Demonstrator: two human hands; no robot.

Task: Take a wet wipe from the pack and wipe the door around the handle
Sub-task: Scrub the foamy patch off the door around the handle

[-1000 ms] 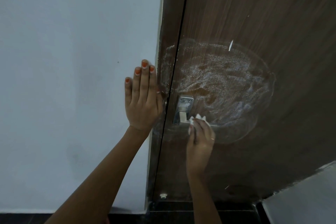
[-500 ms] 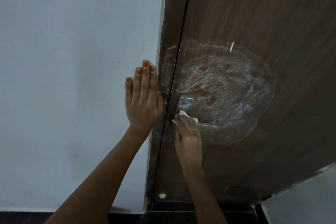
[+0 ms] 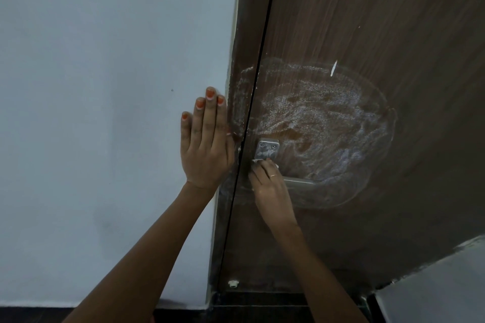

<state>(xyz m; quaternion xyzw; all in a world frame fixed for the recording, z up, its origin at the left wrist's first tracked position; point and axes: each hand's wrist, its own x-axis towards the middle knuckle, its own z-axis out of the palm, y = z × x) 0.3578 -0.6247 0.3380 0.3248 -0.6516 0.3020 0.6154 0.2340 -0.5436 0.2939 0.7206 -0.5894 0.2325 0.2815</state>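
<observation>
Brown wood door (image 3: 367,21) fills the right half of the head view. Its handle (image 3: 301,181) runs 9-to-3 o'clock, with its plate at 12 o'clock of the right hand (image 3: 270,186). That hand is the nearer one and holds the wipe (image 3: 258,162) bunched under bent fingers at the plate's lower edge. A wet patch (image 3: 328,126) spreads toward 2 o'clock. The left hand (image 3: 207,149) lies flat on the wall (image 3: 105,86) at 9 o'clock, fingers straight and together.

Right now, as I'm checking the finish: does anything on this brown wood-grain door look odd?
Yes. A broad whitish, streaky smear surrounds the silver metal handle on the brown wood-grain door and spreads onto the door frame. A short white fleck sits at its upper edge; chip or paint, I cannot tell.
</observation>
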